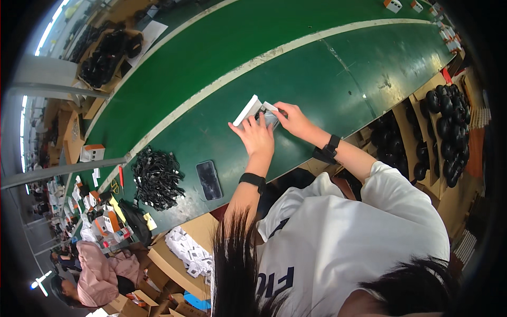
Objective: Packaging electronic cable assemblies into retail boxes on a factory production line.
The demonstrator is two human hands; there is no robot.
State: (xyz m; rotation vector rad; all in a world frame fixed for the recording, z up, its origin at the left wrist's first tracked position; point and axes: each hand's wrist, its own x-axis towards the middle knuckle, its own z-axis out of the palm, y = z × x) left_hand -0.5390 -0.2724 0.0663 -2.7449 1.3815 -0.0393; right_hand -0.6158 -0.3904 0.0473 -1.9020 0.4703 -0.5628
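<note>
Here's the white box [246, 111] over the green surface [338, 95]: the left hand [256, 138] fans wide across it, seemingly steadying it, while the right hand [296, 121] pinches its far end, perhaps for control. Black cables [157, 178] sit heaped leftward, apparently within reach.

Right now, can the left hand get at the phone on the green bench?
Probably yes: the phone lies uncovered beside the left forearm, with the black cable pile off to its left, and I see nothing blocking. But the left hand is at the white box, so it would have to leave that.
</note>
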